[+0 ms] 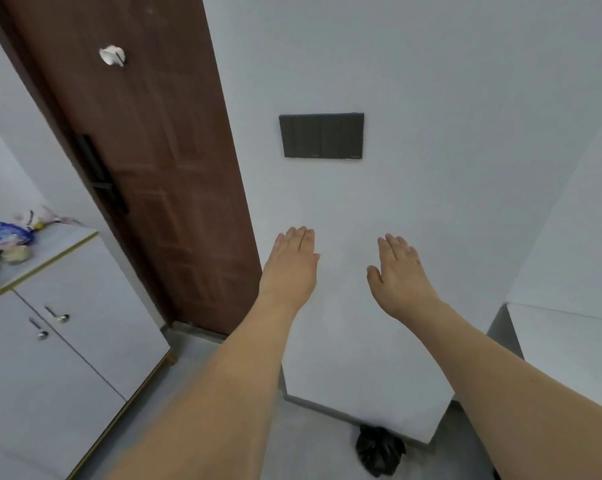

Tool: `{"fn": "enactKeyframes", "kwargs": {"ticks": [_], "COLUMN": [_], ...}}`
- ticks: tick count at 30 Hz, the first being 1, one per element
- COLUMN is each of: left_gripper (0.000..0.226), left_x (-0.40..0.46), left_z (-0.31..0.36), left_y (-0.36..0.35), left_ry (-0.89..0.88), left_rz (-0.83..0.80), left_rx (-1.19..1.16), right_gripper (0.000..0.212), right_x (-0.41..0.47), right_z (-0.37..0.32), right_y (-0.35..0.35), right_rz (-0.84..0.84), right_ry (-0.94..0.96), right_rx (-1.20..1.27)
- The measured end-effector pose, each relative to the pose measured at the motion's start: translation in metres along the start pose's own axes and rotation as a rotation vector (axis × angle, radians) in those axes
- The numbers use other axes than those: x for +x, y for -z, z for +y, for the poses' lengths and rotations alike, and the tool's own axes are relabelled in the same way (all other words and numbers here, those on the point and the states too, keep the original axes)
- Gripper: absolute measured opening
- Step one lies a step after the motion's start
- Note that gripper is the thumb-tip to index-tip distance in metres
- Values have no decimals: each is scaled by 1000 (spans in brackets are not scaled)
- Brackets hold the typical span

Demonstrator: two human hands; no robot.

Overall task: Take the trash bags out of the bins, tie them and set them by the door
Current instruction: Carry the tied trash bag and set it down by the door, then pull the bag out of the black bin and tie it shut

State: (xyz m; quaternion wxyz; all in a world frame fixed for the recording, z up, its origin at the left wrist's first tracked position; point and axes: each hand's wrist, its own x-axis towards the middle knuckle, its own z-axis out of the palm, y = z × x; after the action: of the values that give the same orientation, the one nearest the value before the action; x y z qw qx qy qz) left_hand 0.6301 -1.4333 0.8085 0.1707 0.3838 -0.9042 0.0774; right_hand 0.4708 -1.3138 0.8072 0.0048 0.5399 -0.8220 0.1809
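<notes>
Black trash bag (379, 452) on floor at wall foot, near brown door (147, 168) (looks gathered at top). Left hand (292, 261), right hand (401, 271) flat, empty. No bins visible.

black trash bag (379, 452) | bunched at top | on floor | against white wall base

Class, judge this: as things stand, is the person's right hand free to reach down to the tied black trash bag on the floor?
Probably yes. The right hand is open and holds nothing, and the black trash bag sits uncovered on the grey floor against the white wall; the person would need to bend.
</notes>
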Motion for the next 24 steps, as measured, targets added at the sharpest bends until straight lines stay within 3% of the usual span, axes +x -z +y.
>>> {"fn": "enactKeyframes", "kwargs": {"ticks": [10, 17, 24], "left_gripper": [52, 51, 49], "left_x": [-96, -229, -407], "left_z": [-86, -181, -265], "left_y": [38, 96, 156], "left_ry": [349, 678, 915], "left_rz": [-57, 4, 62], "left_rx": [73, 101, 163], "right_gripper": [59, 58, 57], "right_x": [-5, -48, -151], "right_z": [-101, -254, -421], "right_y": [-41, -70, -99], "right_rz": [-151, -221, -303], "right_ry": [268, 574, 852], "right_rx": [19, 104, 189]}}
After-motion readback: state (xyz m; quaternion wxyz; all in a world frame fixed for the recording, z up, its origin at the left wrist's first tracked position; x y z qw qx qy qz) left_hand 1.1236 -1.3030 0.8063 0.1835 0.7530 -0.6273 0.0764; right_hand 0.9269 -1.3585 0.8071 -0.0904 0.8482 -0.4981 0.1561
